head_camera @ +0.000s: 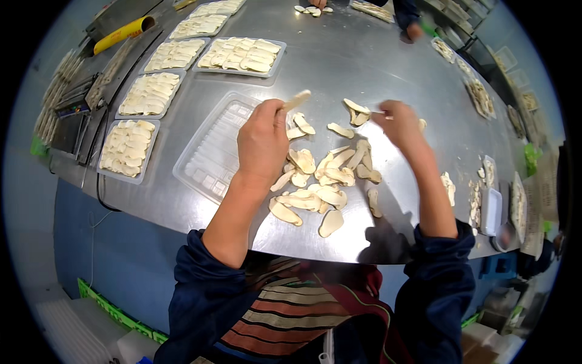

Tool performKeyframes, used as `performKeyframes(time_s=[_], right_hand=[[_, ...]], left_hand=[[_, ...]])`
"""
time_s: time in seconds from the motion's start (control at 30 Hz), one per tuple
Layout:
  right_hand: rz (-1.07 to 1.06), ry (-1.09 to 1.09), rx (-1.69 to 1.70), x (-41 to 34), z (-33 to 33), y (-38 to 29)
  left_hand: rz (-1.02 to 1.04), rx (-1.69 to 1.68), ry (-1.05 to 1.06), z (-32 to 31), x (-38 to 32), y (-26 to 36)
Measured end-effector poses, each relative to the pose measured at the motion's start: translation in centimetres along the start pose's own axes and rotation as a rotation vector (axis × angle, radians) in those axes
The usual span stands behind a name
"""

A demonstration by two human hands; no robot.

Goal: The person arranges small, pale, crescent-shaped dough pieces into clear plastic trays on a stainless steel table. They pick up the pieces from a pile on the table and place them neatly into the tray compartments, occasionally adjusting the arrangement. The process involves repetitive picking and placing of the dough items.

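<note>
My left hand (263, 141) pinches a pale mushroom slice (298, 99) between thumb and fingers, above the right edge of a clear plastic tray (204, 150). No slices show in the visible part of that tray; my forearm hides some of it. To the right, my right hand (402, 123) is blurred, its fingertips at the end of another mushroom slice (356, 106). Whether they grip it is unclear. Between my arms, a loose heap of mushroom slices (334, 175) lies on the steel table (336, 68). One broad slice (331, 223) sits nearest me.
Several filled trays of mushroom slices (128, 148) line the left side. Behind them are a yellow tube (123, 35) and a scale (75, 109). Across the table, another person's hand (413, 32) shows. A white tray (491, 211) stands at right.
</note>
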State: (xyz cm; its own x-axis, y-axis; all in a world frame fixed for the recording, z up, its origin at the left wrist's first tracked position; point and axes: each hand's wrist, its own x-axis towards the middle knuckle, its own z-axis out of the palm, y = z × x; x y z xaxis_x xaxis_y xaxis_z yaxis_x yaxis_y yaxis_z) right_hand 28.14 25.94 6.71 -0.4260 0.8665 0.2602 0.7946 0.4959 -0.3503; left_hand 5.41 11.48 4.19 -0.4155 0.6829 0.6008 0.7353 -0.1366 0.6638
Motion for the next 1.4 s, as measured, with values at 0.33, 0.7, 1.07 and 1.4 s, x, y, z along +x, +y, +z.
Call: performKeyframes(time_s=[0.33,0.7,1.07,1.4], right_hand=[[0.178,-0.509,0.102,1.4,3.9,-7.9],[-0.311,-0.204,0.243,-0.4,4.7,-5.4],[0.096,-0.181,0.3,-0.3,0.7,0.0],[0.151,-0.265,0.767,-3.8,0.2,-5.8]], left_hand=[[-0.354,-0.256,-0.027,-0.4,-0.2,-1.1],[-0.323,-0.254,0.001,0.5,-0.2,-1.9],[-0.467,-0.504,-0.11,-0.4,-0.4,0.0],[-0.551,-0.728,-0.507,0.7,-2.6,3.2]])
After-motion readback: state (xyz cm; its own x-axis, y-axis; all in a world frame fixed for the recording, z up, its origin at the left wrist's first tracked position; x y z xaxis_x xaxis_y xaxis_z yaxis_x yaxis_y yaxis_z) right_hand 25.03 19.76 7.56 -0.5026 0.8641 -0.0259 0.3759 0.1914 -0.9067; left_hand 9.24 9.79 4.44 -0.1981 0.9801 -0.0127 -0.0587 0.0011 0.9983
